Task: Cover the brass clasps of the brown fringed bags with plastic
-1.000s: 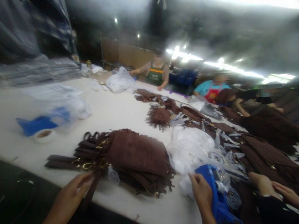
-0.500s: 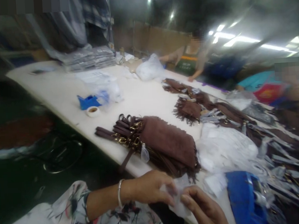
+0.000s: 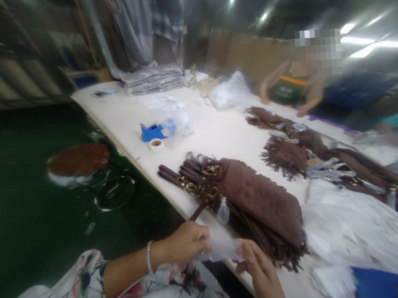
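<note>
Between my two hands, low in the view, stretches a small translucent plastic bag. My left hand, with a bangle at the wrist, is closed on the bag's left end. The fingers of my right hand pinch its right end. Just beyond them a stack of brown fringed suede bags lies at the table's near edge. Rolled straps and gold-coloured clasps stick out from the stack's left side, and a small clear pouch hangs there.
A blue tape dispenser and a tape roll sit on the white table. More brown fringed bags and white plastic sheets spread to the right. A round stool stands at left. A co-worker is across the table.
The view has swung left, so the table's things sit further right. My hands have drawn apart, and the small plastic bag is now stretched sideways between them.
</note>
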Motion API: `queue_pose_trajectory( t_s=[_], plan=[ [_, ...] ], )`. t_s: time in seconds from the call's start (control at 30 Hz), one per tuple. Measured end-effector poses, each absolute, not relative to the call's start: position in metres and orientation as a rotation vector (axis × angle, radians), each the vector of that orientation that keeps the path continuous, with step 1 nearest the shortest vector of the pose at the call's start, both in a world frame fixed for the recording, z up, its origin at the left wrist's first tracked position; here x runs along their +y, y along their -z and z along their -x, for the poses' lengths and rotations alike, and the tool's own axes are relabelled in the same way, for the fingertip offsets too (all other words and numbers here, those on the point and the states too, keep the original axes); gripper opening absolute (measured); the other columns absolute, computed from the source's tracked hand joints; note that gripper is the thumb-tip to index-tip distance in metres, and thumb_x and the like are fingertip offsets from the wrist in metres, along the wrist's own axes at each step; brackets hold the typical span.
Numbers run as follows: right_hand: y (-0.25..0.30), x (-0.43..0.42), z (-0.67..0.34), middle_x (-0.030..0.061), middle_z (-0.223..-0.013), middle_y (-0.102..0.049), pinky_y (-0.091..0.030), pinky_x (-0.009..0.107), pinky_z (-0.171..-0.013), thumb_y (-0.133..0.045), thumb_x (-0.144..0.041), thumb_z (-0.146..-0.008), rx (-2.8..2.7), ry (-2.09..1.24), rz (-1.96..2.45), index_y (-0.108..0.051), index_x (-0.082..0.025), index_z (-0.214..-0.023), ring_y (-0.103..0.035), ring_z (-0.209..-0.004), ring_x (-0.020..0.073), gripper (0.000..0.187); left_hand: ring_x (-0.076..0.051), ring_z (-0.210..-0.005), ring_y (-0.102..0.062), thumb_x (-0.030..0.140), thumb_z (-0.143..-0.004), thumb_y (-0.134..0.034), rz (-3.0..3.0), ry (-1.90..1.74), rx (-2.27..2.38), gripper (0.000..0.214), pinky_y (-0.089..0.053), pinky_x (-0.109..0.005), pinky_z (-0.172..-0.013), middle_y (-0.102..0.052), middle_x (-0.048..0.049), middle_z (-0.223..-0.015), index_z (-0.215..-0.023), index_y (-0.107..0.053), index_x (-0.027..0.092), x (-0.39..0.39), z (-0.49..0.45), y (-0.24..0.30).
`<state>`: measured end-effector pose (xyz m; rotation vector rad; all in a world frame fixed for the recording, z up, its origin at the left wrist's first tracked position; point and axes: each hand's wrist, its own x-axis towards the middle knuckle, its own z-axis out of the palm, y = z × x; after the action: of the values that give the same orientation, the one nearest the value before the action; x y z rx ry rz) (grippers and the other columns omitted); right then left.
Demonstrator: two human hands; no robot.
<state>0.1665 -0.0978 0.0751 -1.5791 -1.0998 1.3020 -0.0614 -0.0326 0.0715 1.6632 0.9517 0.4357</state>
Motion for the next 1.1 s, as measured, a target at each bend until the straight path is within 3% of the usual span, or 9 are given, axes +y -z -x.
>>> queue_pose_trajectory(
  t_s=[0.07,0.1,0.27,0.47,0.63,0.9,1.1],
  plan=[
    [-0.072,-0.098,-0.151,0.0031,-0.076,-0.065,-0.046,0.028,-0.059,-0.059,-0.067,-0.079,-0.898,-1.404,1.519,-0.062,-0.020,-0.110,-0.056,-0.062,0.0160,0.056,-0.013,-0.063,-0.053,0.037,-0.087,-0.059,-1.769,-0.461,1.008,0.028,-0.036,-0.021,-0.058,-0.061,0.0014,-0.066,-0.071,-0.064,0.015,-0.033,0.071,-0.070],
    [-0.070,-0.099,-0.144,0.0026,-0.073,-0.064,-0.045,0.027,-0.057,-0.063,-0.066,-0.076,-0.822,-1.442,1.506,-0.062,-0.019,-0.111,-0.055,-0.060,0.0156,0.059,-0.013,-0.064,-0.053,0.038,-0.089,-0.057,-1.824,-0.465,1.034,0.029,-0.037,-0.022,-0.060,-0.061,0.0008,-0.068,-0.072,-0.063,0.016,-0.033,0.075,-0.069],
    [-0.060,-0.092,-0.109,-0.0018,-0.061,-0.057,-0.038,0.021,-0.051,-0.075,-0.056,-0.071,-0.715,-1.568,1.464,-0.064,-0.018,-0.080,-0.048,-0.054,0.0108,0.041,-0.018,-0.076,-0.057,0.040,-0.095,-0.046,-2.053,-0.482,1.110,0.033,-0.039,-0.027,-0.073,-0.064,-0.0044,-0.077,-0.079,-0.064,0.018,-0.039,0.089,-0.065],
    [-0.051,-0.081,-0.088,0.0000,-0.071,-0.062,-0.041,0.022,-0.054,-0.079,-0.049,-0.069,-0.706,-1.563,1.433,-0.065,-0.018,-0.093,-0.052,-0.060,0.0125,0.041,-0.015,-0.072,-0.057,0.030,-0.082,-0.060,-1.497,-0.494,1.137,0.016,-0.039,-0.022,-0.063,-0.065,0.0003,-0.076,-0.082,-0.065,0.015,-0.042,0.116,-0.050],
    [-0.045,-0.078,-0.073,0.0050,-0.083,-0.067,-0.044,0.024,-0.054,-0.067,-0.058,-0.077,-0.683,-1.633,1.440,-0.064,-0.017,-0.106,-0.056,-0.064,0.0149,0.050,-0.015,-0.072,-0.057,0.023,-0.077,-0.062,-1.371,-0.521,1.188,0.010,-0.040,-0.022,-0.064,-0.066,0.0001,-0.076,-0.077,-0.065,0.014,-0.050,0.140,-0.037],
    [-0.035,-0.063,-0.078,0.0004,-0.066,-0.062,-0.041,0.023,-0.060,-0.061,-0.056,-0.084,-1.088,-1.724,1.441,-0.067,-0.017,-0.085,-0.053,-0.062,0.0129,0.039,-0.015,-0.074,-0.057,0.026,-0.087,-0.057,-1.717,-0.382,1.238,0.015,-0.039,-0.024,-0.069,-0.065,-0.0005,-0.079,-0.079,-0.064,0.016,-0.046,0.152,-0.044],
    [-0.045,-0.055,-0.086,0.0027,-0.067,-0.066,-0.040,0.025,-0.061,-0.058,-0.052,-0.085,-1.379,-1.824,1.490,-0.065,-0.016,-0.084,-0.056,-0.063,0.0154,0.037,-0.018,-0.082,-0.055,0.026,-0.096,-0.047,-2.076,-0.326,1.225,0.021,-0.038,-0.028,-0.078,-0.062,-0.0015,-0.081,-0.082,-0.060,0.018,-0.036,0.157,-0.041]
  ],
)
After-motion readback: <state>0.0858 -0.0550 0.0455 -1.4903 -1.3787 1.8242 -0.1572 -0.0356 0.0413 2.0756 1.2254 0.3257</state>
